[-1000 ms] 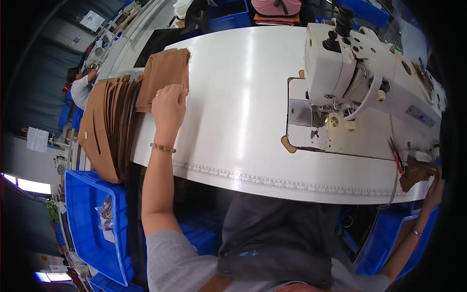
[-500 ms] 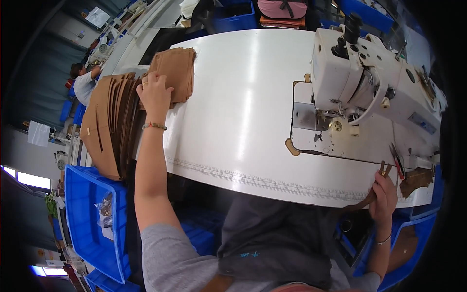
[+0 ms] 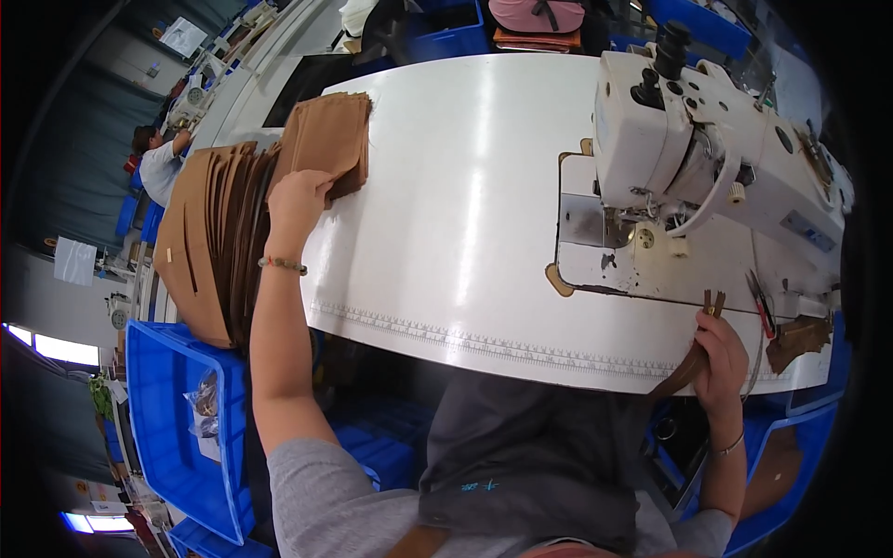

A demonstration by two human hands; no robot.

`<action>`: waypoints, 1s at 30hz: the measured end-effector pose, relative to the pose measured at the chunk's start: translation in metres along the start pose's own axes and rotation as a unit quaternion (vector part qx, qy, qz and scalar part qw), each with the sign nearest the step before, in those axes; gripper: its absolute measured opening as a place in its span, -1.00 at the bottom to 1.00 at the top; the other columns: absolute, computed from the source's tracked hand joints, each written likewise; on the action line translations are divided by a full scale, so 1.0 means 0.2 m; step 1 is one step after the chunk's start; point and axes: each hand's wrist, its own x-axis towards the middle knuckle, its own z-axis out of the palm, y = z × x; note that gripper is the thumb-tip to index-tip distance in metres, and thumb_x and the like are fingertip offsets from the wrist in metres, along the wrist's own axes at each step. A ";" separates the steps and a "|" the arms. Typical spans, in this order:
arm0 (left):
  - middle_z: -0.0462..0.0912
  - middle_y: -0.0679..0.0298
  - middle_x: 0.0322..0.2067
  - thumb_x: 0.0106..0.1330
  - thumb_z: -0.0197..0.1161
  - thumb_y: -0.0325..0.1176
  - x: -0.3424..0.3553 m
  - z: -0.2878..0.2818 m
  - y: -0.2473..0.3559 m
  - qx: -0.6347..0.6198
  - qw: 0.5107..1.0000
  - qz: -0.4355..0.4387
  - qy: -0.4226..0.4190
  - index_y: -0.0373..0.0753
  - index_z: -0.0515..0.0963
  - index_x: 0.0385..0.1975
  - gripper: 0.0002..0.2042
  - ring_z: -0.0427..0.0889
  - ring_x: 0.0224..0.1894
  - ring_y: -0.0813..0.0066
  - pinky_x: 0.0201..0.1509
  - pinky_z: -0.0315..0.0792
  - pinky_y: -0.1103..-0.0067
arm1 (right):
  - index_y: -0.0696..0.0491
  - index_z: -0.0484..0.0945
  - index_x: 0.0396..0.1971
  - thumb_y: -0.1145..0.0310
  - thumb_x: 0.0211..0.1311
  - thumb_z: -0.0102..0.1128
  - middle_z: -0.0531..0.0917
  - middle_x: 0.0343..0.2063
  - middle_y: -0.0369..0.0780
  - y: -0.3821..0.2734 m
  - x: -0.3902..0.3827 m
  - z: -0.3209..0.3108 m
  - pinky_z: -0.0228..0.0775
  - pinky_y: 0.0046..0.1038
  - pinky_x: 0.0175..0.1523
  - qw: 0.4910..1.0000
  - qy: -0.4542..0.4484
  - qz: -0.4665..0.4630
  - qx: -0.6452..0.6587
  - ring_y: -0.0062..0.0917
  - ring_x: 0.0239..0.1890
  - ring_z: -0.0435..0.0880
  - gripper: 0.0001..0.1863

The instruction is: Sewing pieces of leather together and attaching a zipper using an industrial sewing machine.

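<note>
At the table's left end lies a stack of brown fabric pieces (image 3: 326,135). My left hand (image 3: 299,206) is at its near edge, thumb and fingers pinched on the top piece, whose corner is slightly lifted. Beside it a row of larger brown fabric panels (image 3: 191,242) hangs over the table's left edge. Above the table's front right edge, my right hand (image 3: 721,358) is closed around a brown zipper (image 3: 686,372). Its two tape ends and a brass-coloured slider stick up above my fingers, and the rest trails down over the edge.
A white sewing machine (image 3: 670,158) stands on the right of the white table (image 3: 419,205). Red-handled scissors (image 3: 763,307) and brown scraps (image 3: 800,344) lie to its near right. Blue bins (image 3: 177,428) flank me on both sides. Another person (image 3: 160,163) works at the far left.
My left hand has drawn back toward me, from atop the stack to its near edge, and pinches the top piece. My right hand has moved slightly left and up with the zipper.
</note>
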 end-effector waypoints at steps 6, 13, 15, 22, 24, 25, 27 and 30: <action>0.81 0.11 -0.33 0.25 0.43 -0.34 0.06 -0.02 -0.01 -0.050 0.998 -0.041 0.011 -0.18 0.83 -0.28 -0.87 0.80 -0.23 0.06 -0.11 0.65 0.32 | 0.23 0.58 -0.22 0.65 0.04 0.33 0.74 -0.08 0.02 -0.01 0.01 0.00 0.64 -0.17 0.04 1.000 -0.004 0.010 0.003 -0.03 -0.09 0.77 -0.74; 0.82 0.08 -0.36 0.23 0.47 -0.38 0.14 -0.03 -0.02 -0.066 0.996 -0.064 0.011 -0.26 0.82 -0.26 -0.86 0.83 -0.30 0.27 -0.17 0.64 0.44 | 0.22 0.58 -0.23 0.65 0.05 0.30 0.75 -0.09 0.01 0.00 0.01 0.00 0.66 -0.20 0.00 1.000 -0.003 0.014 0.006 -0.06 -0.11 0.78 -0.76; 0.81 0.09 -0.40 0.24 0.46 -0.40 0.15 -0.02 -0.04 -0.091 0.994 -0.050 -0.014 -0.29 0.81 -0.27 -0.87 0.81 -0.34 0.32 -0.18 0.63 0.46 | 0.22 0.58 -0.23 0.65 0.04 0.29 0.75 -0.09 0.01 0.00 0.01 0.01 0.66 -0.21 -0.01 1.000 -0.003 0.016 0.010 -0.07 -0.11 0.78 -0.76; 0.81 0.07 -0.35 0.29 0.39 -0.42 0.15 0.08 -0.19 -0.143 0.984 -0.097 -0.051 -0.24 0.81 -0.23 -0.87 0.80 -0.26 0.18 -0.13 0.63 0.37 | 0.22 0.57 -0.23 0.68 0.01 0.24 0.75 -0.09 0.02 0.00 0.01 0.01 0.66 -0.21 -0.02 1.000 0.002 0.016 0.006 -0.07 -0.13 0.78 -0.74; 0.80 0.07 -0.33 0.35 0.35 -0.41 0.15 0.11 -0.21 -0.182 0.977 -0.104 -0.035 -0.27 0.75 -0.20 -0.87 0.79 -0.25 0.13 -0.13 0.62 0.35 | 0.22 0.57 -0.23 0.69 0.01 0.23 0.75 -0.09 0.02 0.00 0.01 0.01 0.66 -0.21 -0.02 1.000 0.001 0.016 0.008 -0.07 -0.13 0.78 -0.74; 0.80 0.07 -0.33 0.35 0.35 -0.41 0.16 0.12 -0.22 -0.182 0.979 -0.092 -0.026 -0.27 0.75 -0.20 -0.87 0.79 -0.25 0.13 -0.13 0.62 0.35 | 0.23 0.57 -0.23 0.69 0.01 0.23 0.75 -0.09 0.02 0.00 0.01 0.01 0.66 -0.21 -0.02 1.000 0.000 0.017 0.009 -0.07 -0.13 0.78 -0.74; 0.79 0.05 -0.31 0.41 0.29 -0.41 0.16 0.15 -0.21 -0.148 0.985 -0.075 0.057 -0.28 0.69 -0.19 -0.89 0.78 -0.22 0.05 -0.12 0.61 0.31 | 0.23 0.57 -0.23 0.69 0.00 0.22 0.75 -0.10 0.03 0.00 0.01 0.01 0.66 -0.21 -0.02 1.000 0.000 0.017 0.010 -0.07 -0.13 0.78 -0.74; 0.78 0.02 -0.28 0.46 0.22 -0.42 0.17 0.14 -0.17 -0.155 0.983 -0.040 0.084 -0.27 0.64 -0.16 -0.89 0.77 -0.19 -0.01 -0.09 0.60 0.27 | 0.23 0.57 -0.23 0.69 -0.01 0.21 0.75 -0.10 0.03 0.00 0.00 0.02 0.66 -0.21 -0.02 1.000 0.001 0.017 0.012 -0.07 -0.13 0.78 -0.73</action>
